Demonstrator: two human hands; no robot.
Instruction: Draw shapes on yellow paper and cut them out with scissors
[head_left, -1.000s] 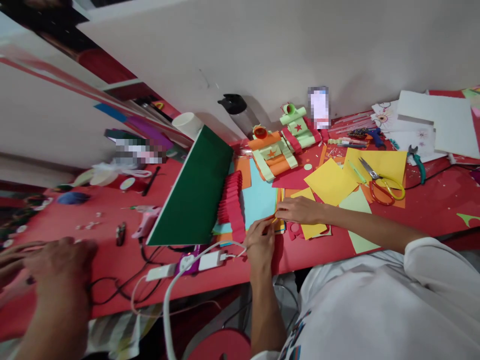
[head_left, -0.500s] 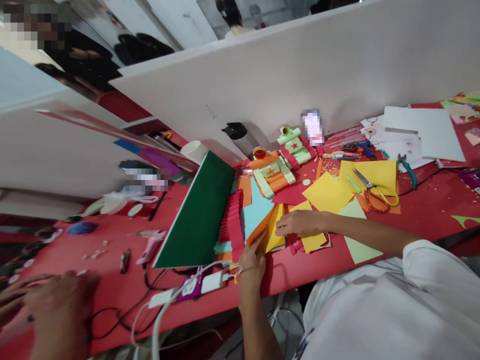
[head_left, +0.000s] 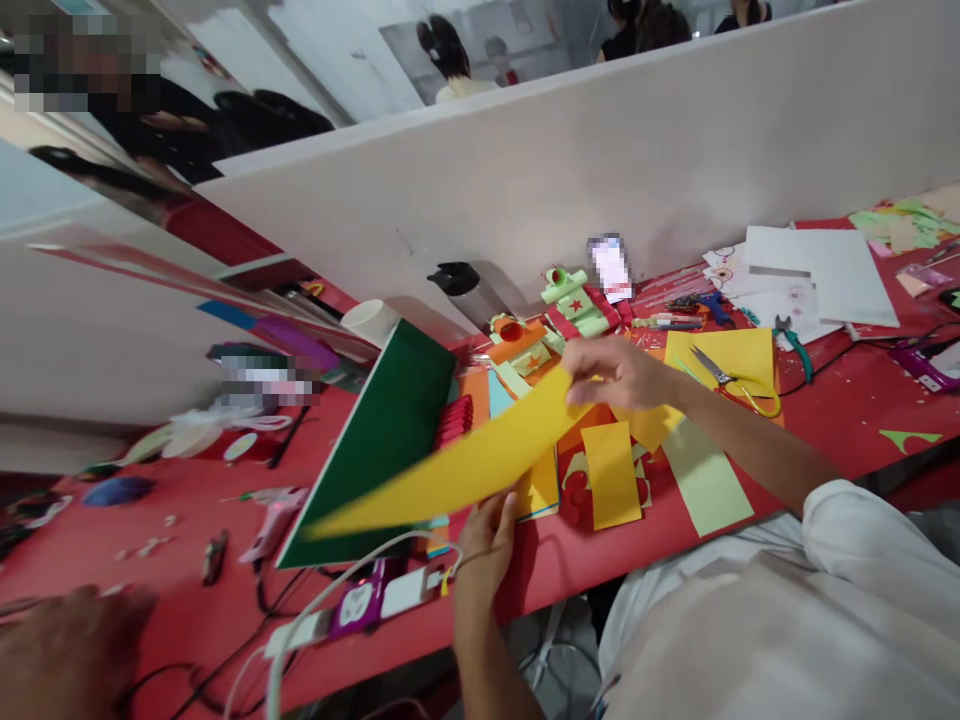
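Note:
A long yellow sheet of paper (head_left: 450, 465) is raised in the air, its corner pinched by my right hand (head_left: 621, 372). The sheet slants down to the left, across a green board (head_left: 360, 470), and its far end is blurred. Below it, my left hand (head_left: 486, 532) rests at the left edge of a stack of coloured paper (head_left: 541, 487), fingers stretched and thumb apart. A small yellow rectangle (head_left: 613, 475) lies over red and pale scraps to the right of the stack. Pleated red paper (head_left: 454, 420) sits beside the board, partly covered by the raised sheet.
Scissors (head_left: 731, 382) lie on yellow paper, near green-handled pliers (head_left: 795, 350). Paper figures (head_left: 576, 305), a bottle (head_left: 466, 288) and a phone (head_left: 611, 268) stand along the partition. A power strip (head_left: 364, 605) with cables runs along the front edge. Another person's hand (head_left: 71, 640) is at far left.
My right hand has risen from the stack, lifting the yellow sheet up and across to the left. The orange sheet's raised corner has left my left hand. The camera view has shifted slightly.

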